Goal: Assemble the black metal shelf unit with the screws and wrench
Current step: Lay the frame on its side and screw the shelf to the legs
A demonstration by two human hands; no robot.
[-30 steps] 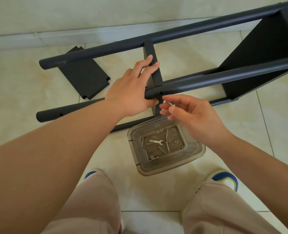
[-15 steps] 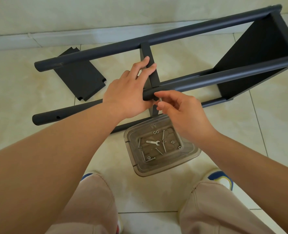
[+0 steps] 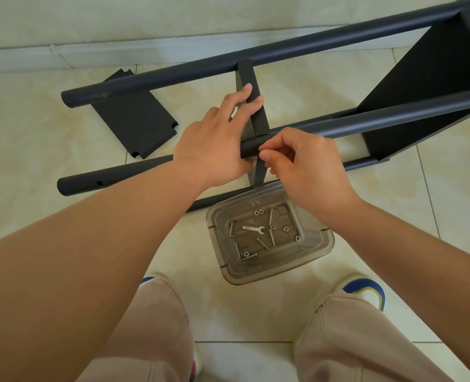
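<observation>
Right now I have the black metal shelf frame (image 3: pixel 297 45) lying on its side on the cream tiled floor (image 3: pixel 35 119), its round tubes running left to right across my view and rising toward the far right. My left hand (image 3: pixel 214 144) grips the flat black middle shelf panel (image 3: pixel 251 100), fingers laid over its upper edge, holding it square against the near upper tube (image 3: pixel 393 117). My right hand (image 3: pixel 305 166) sits just right of the tube's open end, thumb and forefinger pinched together against it; I judge a screw is between them, though I cannot see it. The two hands are almost touching at that joint. The screw has to travel across the tube's long axis, so the right hand, being nearer the hole, should drive it. Directly below, between my knees, the clear plastic tray (image 3: pixel 322 244) holds the spare screws (image 3: pixel 271 216) and the small silver wrench (image 3: pixel 253 229). A loose black panel (image 3: pixel 134 125) lies flat to the left.
</observation>
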